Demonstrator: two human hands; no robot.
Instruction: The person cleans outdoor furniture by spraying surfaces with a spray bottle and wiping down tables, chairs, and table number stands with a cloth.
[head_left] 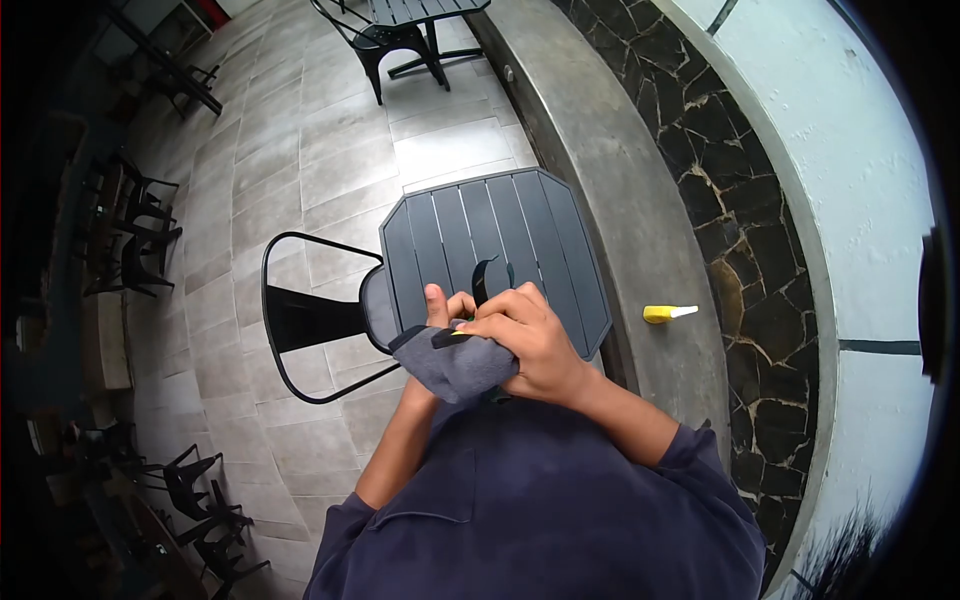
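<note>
A grey cloth [455, 368] is bunched up between my two hands, in front of my chest. My left hand [440, 308] grips it from behind, thumb pointing up and fingers curled. From the right, my right hand [535, 340] pinches its upper edge with bent fingers. Beyond the fingers rises a dark, thin, curved piece [481, 280]; its kind is not clear. A small black and yellow patch shows at the cloth's top, by my right fingertips. The cloth covers most of my left palm.
A dark slatted table [480, 215] stands just ahead, with a black metal chair [315, 318] at its left. On the concrete ledge [650, 240] to the right lies a yellow bottle [658, 314] with a white tip. Farther off are another table [425, 10] and several chairs.
</note>
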